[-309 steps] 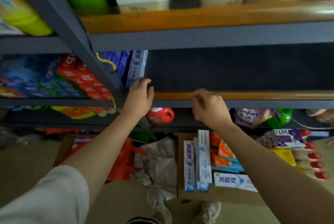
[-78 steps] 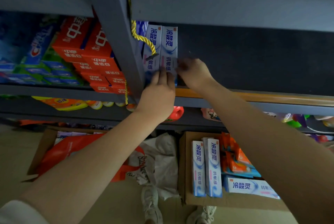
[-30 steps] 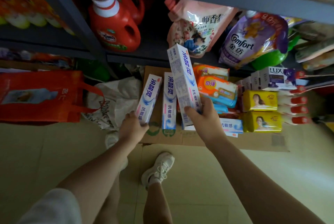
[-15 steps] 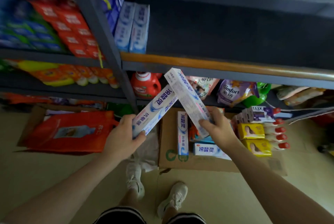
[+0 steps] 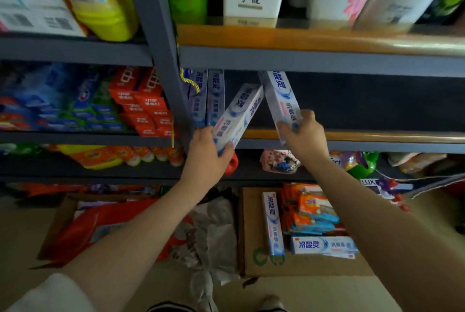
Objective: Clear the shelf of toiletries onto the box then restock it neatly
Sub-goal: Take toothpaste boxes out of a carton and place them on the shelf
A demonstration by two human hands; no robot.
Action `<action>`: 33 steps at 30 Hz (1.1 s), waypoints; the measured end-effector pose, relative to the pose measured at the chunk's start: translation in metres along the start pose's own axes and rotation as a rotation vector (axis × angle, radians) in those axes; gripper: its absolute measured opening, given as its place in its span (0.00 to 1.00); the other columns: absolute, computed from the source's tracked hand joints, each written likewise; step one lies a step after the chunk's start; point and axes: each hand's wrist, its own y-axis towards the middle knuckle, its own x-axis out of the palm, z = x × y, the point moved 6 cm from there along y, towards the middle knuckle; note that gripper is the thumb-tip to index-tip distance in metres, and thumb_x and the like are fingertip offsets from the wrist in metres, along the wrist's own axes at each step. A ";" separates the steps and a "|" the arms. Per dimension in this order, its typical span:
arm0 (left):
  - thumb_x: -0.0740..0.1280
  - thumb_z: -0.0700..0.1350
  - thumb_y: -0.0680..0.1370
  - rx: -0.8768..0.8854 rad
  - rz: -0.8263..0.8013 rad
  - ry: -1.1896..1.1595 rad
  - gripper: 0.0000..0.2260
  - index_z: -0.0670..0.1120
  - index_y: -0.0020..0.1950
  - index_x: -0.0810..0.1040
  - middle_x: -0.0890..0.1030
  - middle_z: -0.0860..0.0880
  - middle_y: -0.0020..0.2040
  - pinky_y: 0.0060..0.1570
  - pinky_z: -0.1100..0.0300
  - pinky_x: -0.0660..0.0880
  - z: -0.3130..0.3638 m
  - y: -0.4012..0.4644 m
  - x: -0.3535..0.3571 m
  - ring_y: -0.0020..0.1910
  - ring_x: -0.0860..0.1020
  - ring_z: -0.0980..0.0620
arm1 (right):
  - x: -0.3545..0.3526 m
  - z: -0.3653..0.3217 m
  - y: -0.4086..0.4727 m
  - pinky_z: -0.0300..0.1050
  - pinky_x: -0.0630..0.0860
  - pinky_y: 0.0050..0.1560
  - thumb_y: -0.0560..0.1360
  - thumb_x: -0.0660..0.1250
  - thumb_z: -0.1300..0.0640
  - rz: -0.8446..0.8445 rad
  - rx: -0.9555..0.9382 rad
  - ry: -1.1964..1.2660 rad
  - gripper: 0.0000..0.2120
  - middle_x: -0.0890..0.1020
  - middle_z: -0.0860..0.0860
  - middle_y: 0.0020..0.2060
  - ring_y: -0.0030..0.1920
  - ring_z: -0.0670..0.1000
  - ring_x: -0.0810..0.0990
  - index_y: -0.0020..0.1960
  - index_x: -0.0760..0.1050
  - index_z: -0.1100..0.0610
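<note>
Both toothpaste cartons are up off the box now and at the shelf mouth, where half a second ago they hung low over the floor. From the head view: the left hand (image 5: 205,158) has its grip closed round the lower end of the left toothpaste carton (image 5: 239,116), long axis leaning up and to the right. The right hand (image 5: 303,137) is clamped on the bottom of the right toothpaste carton (image 5: 283,100), which leans up and to the left, so the two tops nearly meet in a tent shape; whether they touch I cannot tell.

Two cartons stand upright already (image 5: 208,96), tucked against the grey upright post (image 5: 161,60) at the left end of the middle shelf (image 5: 377,137). The open slot sits just right of that pair, and the left hand's carton is the nearer one. My read is it goes in first, swung upright to match its neighbours, then the right one beside it.

Down on the cardboard box (image 5: 264,261), two more cartons (image 5: 273,223) wait beside orange soap packs (image 5: 309,208). Restocking looks early, with most of the shelf bare.
</note>
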 end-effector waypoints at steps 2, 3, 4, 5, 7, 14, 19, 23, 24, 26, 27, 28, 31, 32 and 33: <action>0.63 0.48 0.78 -0.023 0.043 0.020 0.21 0.37 0.66 0.66 0.70 0.39 0.61 0.58 0.54 0.67 0.005 0.025 0.004 0.61 0.68 0.43 | 0.005 -0.003 0.018 0.50 0.78 0.43 0.74 0.64 0.47 0.007 0.006 -0.068 0.23 0.78 0.56 0.56 0.47 0.56 0.79 0.62 0.65 0.60; 0.62 0.48 0.78 -0.029 0.060 0.042 0.22 0.38 0.67 0.66 0.69 0.39 0.62 0.59 0.53 0.66 0.006 0.036 0.007 0.62 0.67 0.42 | 0.008 -0.004 0.027 0.51 0.78 0.44 0.74 0.64 0.47 0.003 0.020 -0.099 0.23 0.78 0.56 0.54 0.48 0.56 0.79 0.62 0.65 0.60; 0.62 0.49 0.78 -0.032 0.069 0.071 0.22 0.38 0.68 0.65 0.69 0.38 0.63 0.59 0.52 0.66 0.007 0.047 0.011 0.63 0.67 0.42 | 0.011 -0.005 0.035 0.51 0.78 0.46 0.74 0.64 0.46 -0.004 0.034 -0.133 0.24 0.78 0.57 0.54 0.48 0.57 0.79 0.62 0.66 0.60; 0.61 0.49 0.78 -0.037 0.069 0.102 0.22 0.39 0.68 0.64 0.69 0.38 0.64 0.59 0.51 0.67 0.007 0.056 0.017 0.63 0.67 0.41 | 0.016 -0.004 0.042 0.53 0.77 0.48 0.74 0.63 0.45 -0.011 0.042 -0.166 0.24 0.78 0.57 0.53 0.49 0.58 0.79 0.62 0.66 0.60; 0.61 0.49 0.79 -0.030 0.077 0.154 0.21 0.40 0.68 0.64 0.69 0.37 0.63 0.59 0.50 0.66 0.006 0.073 0.027 0.62 0.67 0.40 | 0.025 -0.002 0.056 0.55 0.75 0.53 0.73 0.63 0.43 -0.010 0.043 -0.236 0.25 0.79 0.58 0.52 0.51 0.61 0.78 0.60 0.67 0.61; 0.59 0.54 0.78 0.015 0.079 0.386 0.21 0.45 0.67 0.64 0.69 0.38 0.62 0.57 0.48 0.66 0.009 0.113 0.066 0.61 0.66 0.38 | 0.055 0.011 0.094 0.52 0.75 0.50 0.72 0.65 0.42 -0.066 0.063 -0.292 0.27 0.78 0.59 0.54 0.55 0.62 0.76 0.60 0.67 0.62; 0.57 0.58 0.78 0.091 -0.012 0.478 0.25 0.42 0.68 0.65 0.68 0.42 0.65 0.58 0.49 0.65 0.007 0.112 0.083 0.64 0.64 0.41 | 0.072 0.008 0.096 0.45 0.72 0.39 0.72 0.66 0.43 -0.133 0.004 -0.197 0.26 0.77 0.54 0.47 0.48 0.57 0.78 0.58 0.69 0.63; 0.53 0.57 0.76 0.279 -0.016 0.369 0.28 0.37 0.63 0.73 0.69 0.42 0.70 0.61 0.43 0.68 -0.002 0.103 0.079 0.68 0.65 0.39 | 0.086 0.004 0.091 0.46 0.75 0.42 0.73 0.64 0.45 -0.219 -0.134 -0.205 0.20 0.80 0.56 0.51 0.49 0.56 0.79 0.58 0.74 0.56; 0.52 0.57 0.76 0.304 -0.026 0.365 0.29 0.37 0.65 0.73 0.68 0.43 0.71 0.64 0.42 0.66 -0.006 0.100 0.076 0.70 0.63 0.40 | 0.087 0.003 0.089 0.47 0.77 0.45 0.74 0.64 0.45 -0.237 -0.146 -0.197 0.19 0.80 0.55 0.52 0.50 0.55 0.79 0.59 0.74 0.55; 0.51 0.58 0.77 0.321 -0.066 0.417 0.29 0.39 0.69 0.69 0.66 0.45 0.72 0.68 0.42 0.61 -0.015 0.096 0.071 0.72 0.59 0.40 | 0.088 0.000 0.086 0.49 0.78 0.49 0.75 0.64 0.48 -0.273 -0.176 -0.199 0.18 0.80 0.53 0.53 0.51 0.54 0.79 0.62 0.73 0.54; 0.52 0.58 0.78 0.323 -0.092 0.448 0.28 0.40 0.71 0.67 0.65 0.45 0.73 0.69 0.44 0.59 -0.018 0.094 0.069 0.73 0.58 0.41 | 0.089 -0.001 0.085 0.50 0.78 0.51 0.76 0.63 0.49 -0.285 -0.194 -0.208 0.17 0.80 0.54 0.54 0.52 0.54 0.79 0.62 0.73 0.54; 0.52 0.58 0.79 0.329 -0.108 0.468 0.28 0.41 0.71 0.66 0.64 0.45 0.73 0.69 0.45 0.58 -0.021 0.092 0.068 0.73 0.57 0.41 | 0.090 -0.003 0.084 0.51 0.78 0.51 0.76 0.63 0.50 -0.288 -0.209 -0.218 0.16 0.80 0.54 0.54 0.52 0.55 0.79 0.62 0.73 0.55; 0.54 0.56 0.80 0.343 -0.111 0.464 0.25 0.42 0.72 0.65 0.63 0.44 0.74 0.70 0.46 0.61 -0.023 0.086 0.061 0.73 0.58 0.42 | 0.094 -0.007 0.079 0.54 0.79 0.49 0.77 0.60 0.55 -0.281 -0.229 -0.232 0.13 0.80 0.57 0.52 0.49 0.57 0.79 0.59 0.74 0.56; 0.56 0.55 0.80 0.338 -0.114 0.473 0.25 0.43 0.73 0.64 0.61 0.43 0.74 0.69 0.46 0.62 -0.024 0.084 0.060 0.73 0.58 0.43 | 0.095 -0.007 0.078 0.54 0.79 0.49 0.77 0.59 0.55 -0.281 -0.228 -0.235 0.13 0.80 0.57 0.52 0.48 0.57 0.79 0.59 0.73 0.57; 0.56 0.55 0.80 0.327 -0.127 0.502 0.25 0.44 0.73 0.63 0.60 0.43 0.75 0.68 0.47 0.62 -0.024 0.082 0.060 0.74 0.57 0.43 | 0.095 -0.007 0.078 0.55 0.79 0.48 0.77 0.59 0.56 -0.281 -0.230 -0.242 0.13 0.80 0.57 0.52 0.48 0.57 0.79 0.59 0.73 0.57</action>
